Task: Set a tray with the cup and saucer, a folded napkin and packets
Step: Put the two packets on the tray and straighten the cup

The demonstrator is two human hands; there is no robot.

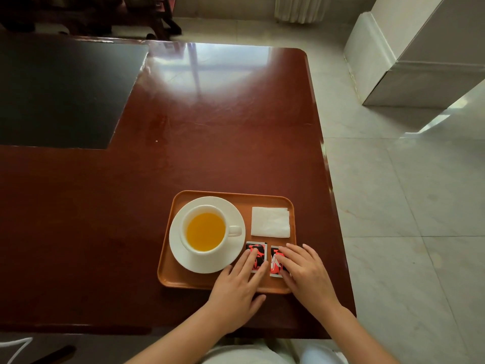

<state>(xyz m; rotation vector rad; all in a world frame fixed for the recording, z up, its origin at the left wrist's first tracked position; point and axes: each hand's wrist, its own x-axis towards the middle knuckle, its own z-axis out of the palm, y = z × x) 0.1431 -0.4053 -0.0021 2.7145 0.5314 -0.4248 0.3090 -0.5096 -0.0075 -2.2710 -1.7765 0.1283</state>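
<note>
Both hands lie flat with fingers spread, gripping nothing: the left hand [237,281] presses one red-and-black packet [258,252], the right hand [305,271] the other [275,264], on the orange plastic tray [168,274]. Just left of the left fingers [249,261] sits the white saucer [210,264] holding the white cup [204,231] of yellow tea, with the folded white napkin [270,222] beyond the right fingers [288,254]. A careless sideways nudge could bump the saucer and slop tea.

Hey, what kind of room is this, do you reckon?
Probably a meeting room or office lounge, though I can't be sure: a big glossy wooden table with a dark inset panel, pale tiled floor, and a curtain.

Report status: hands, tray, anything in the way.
Left hand and right hand flat on the two packets. Tray holds cup, saucer, napkin. No obstruction.
</note>
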